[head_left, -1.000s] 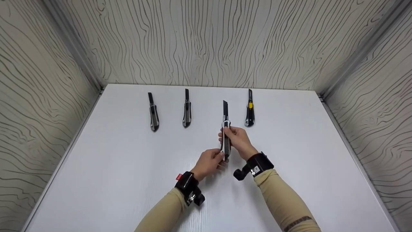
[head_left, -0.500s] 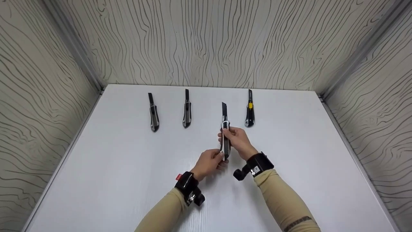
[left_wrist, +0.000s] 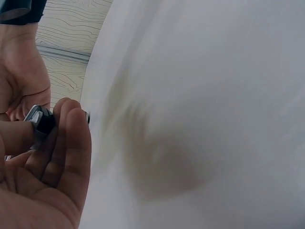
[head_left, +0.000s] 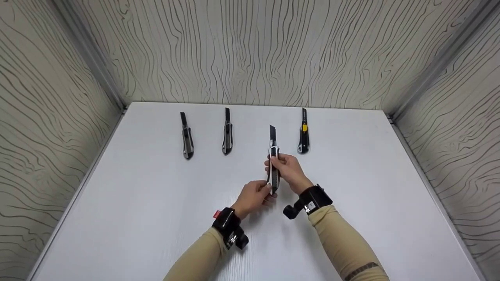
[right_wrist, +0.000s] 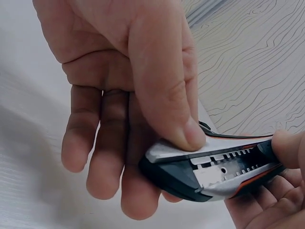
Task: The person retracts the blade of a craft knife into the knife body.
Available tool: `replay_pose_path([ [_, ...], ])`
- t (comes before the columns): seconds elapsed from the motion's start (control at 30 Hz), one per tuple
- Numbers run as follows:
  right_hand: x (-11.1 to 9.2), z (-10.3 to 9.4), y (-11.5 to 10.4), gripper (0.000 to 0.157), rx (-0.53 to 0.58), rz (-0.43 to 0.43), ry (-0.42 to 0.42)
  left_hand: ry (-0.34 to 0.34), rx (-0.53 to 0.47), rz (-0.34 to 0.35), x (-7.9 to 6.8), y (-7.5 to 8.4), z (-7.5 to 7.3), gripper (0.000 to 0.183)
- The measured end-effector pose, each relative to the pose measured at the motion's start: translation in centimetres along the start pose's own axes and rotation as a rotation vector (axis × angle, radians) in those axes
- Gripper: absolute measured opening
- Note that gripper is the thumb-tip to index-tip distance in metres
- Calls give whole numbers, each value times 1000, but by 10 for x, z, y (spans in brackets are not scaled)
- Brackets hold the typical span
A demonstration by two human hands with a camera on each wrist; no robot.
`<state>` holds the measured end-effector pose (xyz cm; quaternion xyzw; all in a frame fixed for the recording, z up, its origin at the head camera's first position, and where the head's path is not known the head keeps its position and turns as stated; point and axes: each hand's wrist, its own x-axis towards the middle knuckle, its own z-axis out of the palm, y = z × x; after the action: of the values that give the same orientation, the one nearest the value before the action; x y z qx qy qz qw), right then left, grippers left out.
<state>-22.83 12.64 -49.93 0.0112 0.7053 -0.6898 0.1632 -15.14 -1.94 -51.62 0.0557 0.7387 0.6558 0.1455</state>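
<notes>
A snap-off utility knife point(head_left: 275, 175) with a silver and black body is held between both hands, its dark blade point(head_left: 272, 134) extended toward the far side. The right hand point(head_left: 288, 168) grips the body from the right, and its thumb point(right_wrist: 288, 149) lies against the black slider point(right_wrist: 267, 150). At the butt end, the left hand point(head_left: 254, 196) pinches the knife between thumb and fingers. The left wrist view shows this black end point(left_wrist: 44, 121) between the left thumb and fingers point(left_wrist: 76, 143). Rows of small notches line the slot behind the slider in the right wrist view.
On the white table point(head_left: 136, 218), two similar grey cutters point(head_left: 187, 140) point(head_left: 227, 136) lie to the left, blades pointing away. A black cutter with a yellow slider point(head_left: 304, 134) lies right of the held knife. Wood-patterned panels point(head_left: 250, 50) surround the table's back and sides.
In the head view the held knife's blade tip has come slightly nearer and a little to the left. Both hands stay almost still on the knife.
</notes>
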Motion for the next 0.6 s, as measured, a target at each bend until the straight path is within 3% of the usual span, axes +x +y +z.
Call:
replay_pose_path([
  [0.13, -1, 0, 0, 36, -10, 3, 4, -4, -13, -7, -12, 19, -1, 26],
  [0.6, 0, 0, 1, 34, -20, -3, -2, -18, -45, -34, -11, 18, -2, 27],
])
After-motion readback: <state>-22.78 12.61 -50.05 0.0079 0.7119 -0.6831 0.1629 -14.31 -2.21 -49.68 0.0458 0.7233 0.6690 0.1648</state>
